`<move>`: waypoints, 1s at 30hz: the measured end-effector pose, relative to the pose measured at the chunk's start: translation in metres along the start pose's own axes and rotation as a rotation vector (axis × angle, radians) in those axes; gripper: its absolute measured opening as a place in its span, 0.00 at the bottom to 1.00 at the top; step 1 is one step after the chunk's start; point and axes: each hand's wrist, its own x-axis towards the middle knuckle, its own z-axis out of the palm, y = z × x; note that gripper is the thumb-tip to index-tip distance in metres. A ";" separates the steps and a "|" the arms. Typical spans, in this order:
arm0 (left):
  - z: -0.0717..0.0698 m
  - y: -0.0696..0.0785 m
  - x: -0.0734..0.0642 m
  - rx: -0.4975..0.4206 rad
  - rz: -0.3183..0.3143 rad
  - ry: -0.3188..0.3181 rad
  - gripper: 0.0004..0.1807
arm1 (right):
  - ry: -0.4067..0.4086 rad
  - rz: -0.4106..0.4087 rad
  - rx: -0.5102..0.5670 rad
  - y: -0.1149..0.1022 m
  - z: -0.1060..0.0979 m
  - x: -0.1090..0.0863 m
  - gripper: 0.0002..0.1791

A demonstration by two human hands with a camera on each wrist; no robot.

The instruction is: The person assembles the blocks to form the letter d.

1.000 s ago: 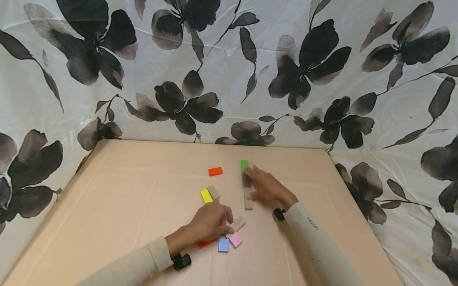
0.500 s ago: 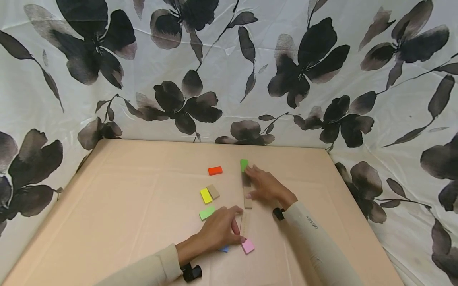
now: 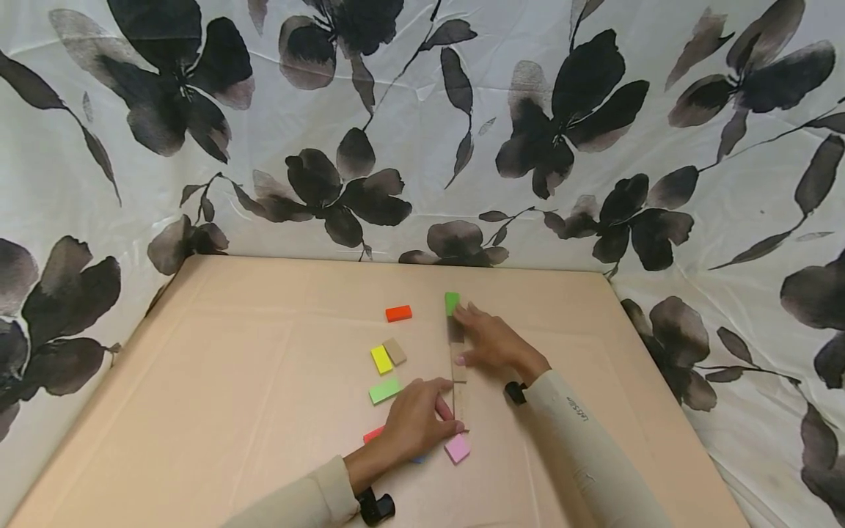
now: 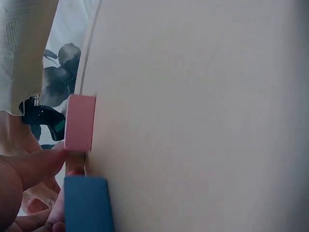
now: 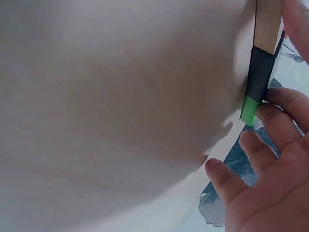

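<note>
In the head view a straight row of blocks runs toward me: a green block (image 3: 452,303), a dark block (image 3: 455,330) and a plain wooden block (image 3: 458,371). My right hand (image 3: 494,341) lies along the row's right side, fingertips and thumb touching it. The right wrist view shows those fingers loosely spread beside the green end (image 5: 249,110). At the row's near end, my left hand (image 3: 417,419) pinches another wooden block (image 3: 460,403) by its ends. A pink block (image 3: 457,448) sits just below the left thumb. A blue block (image 4: 88,203) is mostly hidden under that hand.
Left of the row lie a red block (image 3: 398,314), a yellow block (image 3: 381,359) touching a tan block (image 3: 394,351), and a light green block (image 3: 385,390). Another red block (image 3: 372,435) is partly behind the left wrist. A flower-print cloth (image 3: 455,147) stands behind the tan table (image 3: 264,367).
My left hand has moved right with the wooden block, turning it in line with the row and bringing it to the near end. The pink block has shifted right. My right hand stays put.
</note>
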 end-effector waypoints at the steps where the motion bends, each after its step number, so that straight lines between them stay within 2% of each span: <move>1: 0.002 0.000 0.000 -0.002 -0.007 0.004 0.35 | -0.001 0.000 0.000 0.000 0.000 0.000 0.58; 14: 0.008 0.008 -0.001 -0.014 -0.063 0.010 0.34 | -0.004 -0.004 -0.016 0.002 -0.001 -0.001 0.58; 19: 0.007 0.010 -0.002 -0.021 -0.067 0.010 0.35 | 0.033 -0.048 -0.055 0.002 -0.001 -0.004 0.56; 27: -0.004 0.008 0.002 -0.012 -0.039 0.037 0.29 | 0.015 -0.095 -0.006 0.000 -0.004 -0.032 0.58; 30: -0.003 0.006 0.003 -0.019 -0.035 0.024 0.27 | 0.013 -0.126 -0.029 0.003 0.001 -0.043 0.59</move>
